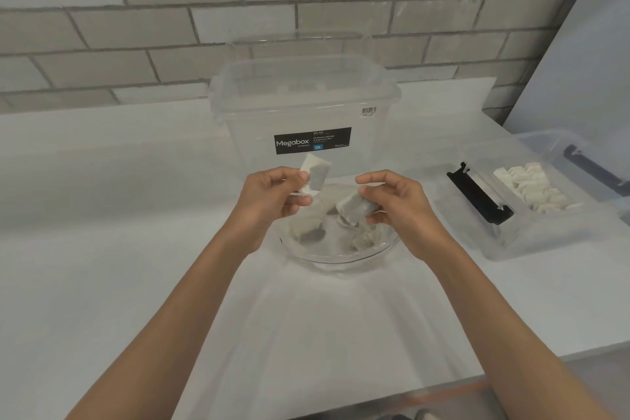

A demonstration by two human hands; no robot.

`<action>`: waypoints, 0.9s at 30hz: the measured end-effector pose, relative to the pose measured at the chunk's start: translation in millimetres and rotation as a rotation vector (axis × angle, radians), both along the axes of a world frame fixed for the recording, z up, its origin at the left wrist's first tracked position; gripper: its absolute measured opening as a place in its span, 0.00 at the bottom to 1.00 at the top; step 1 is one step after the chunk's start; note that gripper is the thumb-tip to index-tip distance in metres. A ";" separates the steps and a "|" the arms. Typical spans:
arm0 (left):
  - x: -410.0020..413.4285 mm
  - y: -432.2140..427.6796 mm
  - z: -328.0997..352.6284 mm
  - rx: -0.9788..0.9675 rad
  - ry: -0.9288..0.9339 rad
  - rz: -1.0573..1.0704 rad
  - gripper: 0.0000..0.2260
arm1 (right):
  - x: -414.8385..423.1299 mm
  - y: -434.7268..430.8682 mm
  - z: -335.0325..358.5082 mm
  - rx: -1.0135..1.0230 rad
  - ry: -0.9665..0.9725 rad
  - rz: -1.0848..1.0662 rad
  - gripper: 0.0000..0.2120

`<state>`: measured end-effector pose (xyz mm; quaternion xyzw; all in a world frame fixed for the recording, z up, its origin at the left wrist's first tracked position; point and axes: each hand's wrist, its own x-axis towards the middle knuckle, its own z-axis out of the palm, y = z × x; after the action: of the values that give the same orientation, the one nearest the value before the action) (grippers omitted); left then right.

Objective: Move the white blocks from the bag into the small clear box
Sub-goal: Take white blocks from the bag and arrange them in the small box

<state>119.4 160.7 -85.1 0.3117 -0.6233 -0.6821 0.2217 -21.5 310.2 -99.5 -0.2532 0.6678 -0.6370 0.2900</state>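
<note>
My left hand (272, 196) pinches one white block (315, 174) above the far left rim of a clear round container (335, 257) on the counter. My right hand (397, 203) grips another white block (354, 206) over the same container. Several more white blocks (364, 237) lie inside it. At the right stands the small clear box (518, 239) with a black latch, and a pile of white blocks (533, 186) lies in it.
A large clear lidded storage bin (306, 106) labelled Megabox stands just behind the round container, against the brick wall. A second clear box (586, 153) sits at the far right edge. The white counter's front edge (443, 382) runs below my forearms.
</note>
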 end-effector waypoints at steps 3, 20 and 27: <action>0.2 -3.5 4.2 -0.129 -0.058 -0.063 0.03 | 0.9 0.5 3.4 0.022 0.033 0.107 0.10; -28.0 -7.5 49.5 -0.456 -0.025 -0.162 0.08 | 1.6 -1.8 10.3 -0.252 -0.772 0.221 0.08; -58.2 20.5 67.1 -0.515 0.008 -0.230 0.09 | -12.2 2.6 17.2 -0.284 -0.830 0.232 0.09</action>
<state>61.3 181.2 -18.0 0.1695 -0.8067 -0.5229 0.2169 -33.7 312.8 -82.3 -0.0869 0.3684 -0.7330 0.5651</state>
